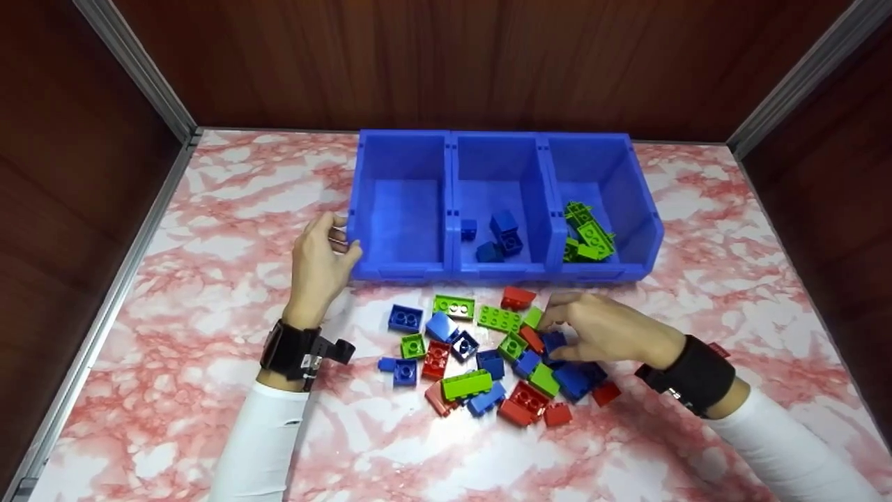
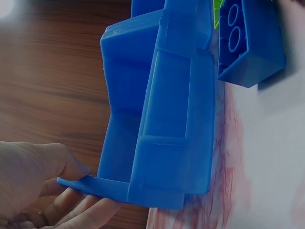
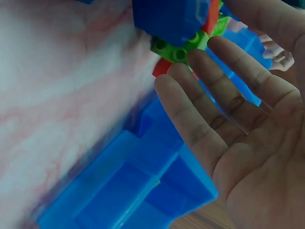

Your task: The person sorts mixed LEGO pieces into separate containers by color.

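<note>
My left hand (image 1: pixel 320 258) grips the left side wall of a blue three-compartment bin (image 1: pixel 404 272). In the left wrist view, the thumb lies on one face of the bin's wall (image 2: pixel 109 187) and the fingers on the other. My right hand (image 1: pixel 606 324) is over the right part of a pile of toy building bricks, fingers extended. Nearest to it are a dark blue brick (image 1: pixel 554 340) and a green brick (image 1: pixel 533 318). The right wrist view has the blue brick (image 3: pixel 167 21) beyond the spread fingertips, with a gap visible between them.
Blue bricks (image 1: pixel 505 224) lie in the middle compartment and green bricks (image 1: pixel 592 240) in the right one. Red bricks (image 1: pixel 437 359), green and blue ones are scattered in front of the bin on a marbled tabletop (image 1: pixel 209 279). Wooden panels (image 1: pixel 488 63) enclose the back and sides.
</note>
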The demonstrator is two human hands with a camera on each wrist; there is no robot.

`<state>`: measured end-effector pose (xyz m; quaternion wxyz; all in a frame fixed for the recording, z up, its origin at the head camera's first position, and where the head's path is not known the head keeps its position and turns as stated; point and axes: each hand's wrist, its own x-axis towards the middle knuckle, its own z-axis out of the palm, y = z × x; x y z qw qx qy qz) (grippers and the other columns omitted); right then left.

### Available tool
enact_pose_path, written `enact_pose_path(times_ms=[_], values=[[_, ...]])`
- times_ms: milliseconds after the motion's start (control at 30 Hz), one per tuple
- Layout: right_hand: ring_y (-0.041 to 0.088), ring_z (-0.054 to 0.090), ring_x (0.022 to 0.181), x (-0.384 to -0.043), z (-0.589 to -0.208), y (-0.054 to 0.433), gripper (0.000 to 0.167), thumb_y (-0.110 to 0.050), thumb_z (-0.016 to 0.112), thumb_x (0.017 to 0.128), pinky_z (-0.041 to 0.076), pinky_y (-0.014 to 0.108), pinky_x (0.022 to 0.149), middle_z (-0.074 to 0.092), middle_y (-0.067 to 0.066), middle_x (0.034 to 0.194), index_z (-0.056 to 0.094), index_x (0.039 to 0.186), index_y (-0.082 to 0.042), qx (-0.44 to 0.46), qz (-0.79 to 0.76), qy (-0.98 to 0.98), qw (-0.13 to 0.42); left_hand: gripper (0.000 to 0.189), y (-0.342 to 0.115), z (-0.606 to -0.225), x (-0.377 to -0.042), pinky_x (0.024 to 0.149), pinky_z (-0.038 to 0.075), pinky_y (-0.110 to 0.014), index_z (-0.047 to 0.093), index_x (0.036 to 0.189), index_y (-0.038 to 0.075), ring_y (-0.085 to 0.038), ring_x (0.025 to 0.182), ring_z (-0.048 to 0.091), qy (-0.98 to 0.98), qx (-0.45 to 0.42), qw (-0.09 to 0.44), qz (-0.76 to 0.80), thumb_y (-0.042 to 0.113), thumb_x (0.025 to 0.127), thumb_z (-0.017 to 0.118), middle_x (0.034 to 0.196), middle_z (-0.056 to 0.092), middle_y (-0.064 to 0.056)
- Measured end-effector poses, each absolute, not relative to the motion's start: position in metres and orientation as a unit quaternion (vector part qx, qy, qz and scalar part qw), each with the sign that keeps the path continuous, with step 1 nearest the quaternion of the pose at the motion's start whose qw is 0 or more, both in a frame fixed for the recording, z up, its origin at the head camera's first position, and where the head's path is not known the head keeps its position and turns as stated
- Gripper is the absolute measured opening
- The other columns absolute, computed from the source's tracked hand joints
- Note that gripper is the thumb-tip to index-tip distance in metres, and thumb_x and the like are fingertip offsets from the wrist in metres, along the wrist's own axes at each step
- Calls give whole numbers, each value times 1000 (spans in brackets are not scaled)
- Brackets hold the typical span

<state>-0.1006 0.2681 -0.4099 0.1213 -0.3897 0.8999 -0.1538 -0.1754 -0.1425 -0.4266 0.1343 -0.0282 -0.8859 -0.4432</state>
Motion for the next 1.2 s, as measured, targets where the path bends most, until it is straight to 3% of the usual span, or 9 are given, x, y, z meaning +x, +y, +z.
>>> enact_pose_path(times_ms=[667,833,1100,1200], values=[[-3,55,67,-98,-416,266,36,-28,89,83,59,21,67,76,3,104,79,111,-8,-376,-141,905,142,32,-145,-426,-176,89,64,-44,64,121,-6,-36,98,73,-884,-25,113,-452,-2,90,72,110,70,-22],[0,61,70,-99,-410,268,35,-29,89,82,60,24,69,77,2,103,79,110,-10,-374,-139,909,122,31,-145,-426,-176,91,63,-45,65,119,-6,-37,97,74,-885,-25,120,-448,0,89,73,109,70,-22],[15,75,93,-105,-383,265,36,-26,89,81,66,33,77,77,5,108,80,111,-8,-392,-140,907,68,31,-144,-425,-176,90,63,-45,65,119,-5,-36,96,74,-886,-27,124,-446,0,89,72,108,70,-22],[15,73,87,-112,-370,260,39,-27,89,81,66,33,75,76,7,107,79,113,-6,-408,-146,900,45,31,-145,-425,-176,91,62,-45,65,118,-6,-36,96,74,-887,-27,125,-444,1,89,72,108,70,-22]])
